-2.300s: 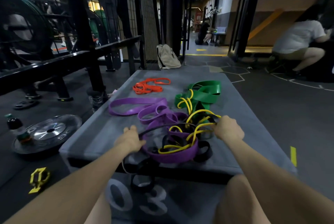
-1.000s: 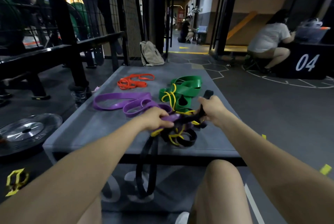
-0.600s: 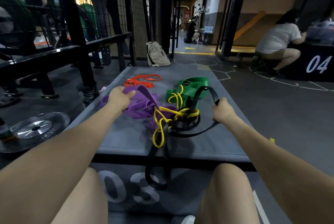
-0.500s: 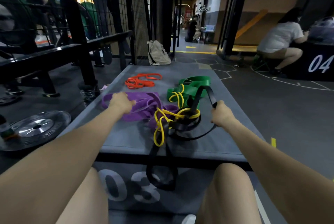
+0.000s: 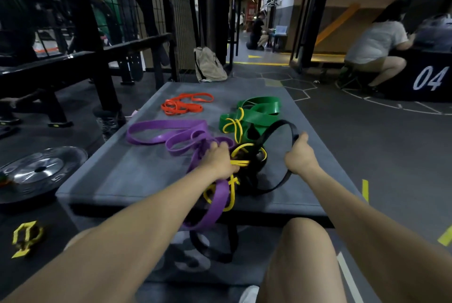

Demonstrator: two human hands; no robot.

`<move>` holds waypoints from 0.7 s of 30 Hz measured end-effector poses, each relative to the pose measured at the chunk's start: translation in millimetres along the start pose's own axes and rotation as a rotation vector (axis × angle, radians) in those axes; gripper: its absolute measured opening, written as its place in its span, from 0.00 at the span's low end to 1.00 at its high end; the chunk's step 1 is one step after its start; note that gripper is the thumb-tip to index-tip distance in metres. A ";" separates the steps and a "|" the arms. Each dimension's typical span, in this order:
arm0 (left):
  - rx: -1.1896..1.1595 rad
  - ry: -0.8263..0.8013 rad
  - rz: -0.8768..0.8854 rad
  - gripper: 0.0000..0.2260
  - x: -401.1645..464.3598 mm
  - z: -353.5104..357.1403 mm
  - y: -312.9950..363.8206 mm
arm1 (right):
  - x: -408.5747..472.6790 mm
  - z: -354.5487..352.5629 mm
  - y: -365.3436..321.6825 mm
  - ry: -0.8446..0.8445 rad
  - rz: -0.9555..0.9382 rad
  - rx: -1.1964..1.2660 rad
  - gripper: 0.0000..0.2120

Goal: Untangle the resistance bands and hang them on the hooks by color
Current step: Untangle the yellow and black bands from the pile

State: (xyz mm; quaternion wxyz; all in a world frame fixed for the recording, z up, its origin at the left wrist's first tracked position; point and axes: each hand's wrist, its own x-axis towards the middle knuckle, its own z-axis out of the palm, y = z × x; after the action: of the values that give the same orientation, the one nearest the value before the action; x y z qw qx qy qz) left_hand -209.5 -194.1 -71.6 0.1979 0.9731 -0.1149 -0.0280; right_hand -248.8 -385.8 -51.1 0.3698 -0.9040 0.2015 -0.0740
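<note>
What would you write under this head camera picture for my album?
Right hand holds a black band while the left hand grips the purple band tangle on a grey box.

Purple [image 5: 171, 132], yellow [image 5: 234, 126], black [image 5: 276, 155] bands knotted frame centre; green bands [image 5: 256, 111] just above, yellow threaded through; orange bands [image 5: 183, 105] apart, upper-centre left.

Left hand [image 5: 217, 160] fingers buried in tangle [image 5: 234, 168]; right hand [image 5: 299, 155] fingertips hidden behind black band [image 5: 281, 129].

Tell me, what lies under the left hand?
Under the left hand lies the knot of purple band, yellow band and black band. The hand covers what exactly its grip holds.
</note>
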 end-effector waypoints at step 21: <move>-0.294 0.540 0.061 0.12 17.2 -123.8 -61.8 | 9.7 17.0 -50.3 -0.035 -0.215 -0.077 0.22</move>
State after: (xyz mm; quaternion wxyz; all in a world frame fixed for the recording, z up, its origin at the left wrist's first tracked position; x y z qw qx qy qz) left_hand -167.3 -95.9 17.9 0.3606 0.9024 -0.0818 0.2213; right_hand -219.6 -346.5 -28.3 0.3282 -0.9350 0.0996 -0.0899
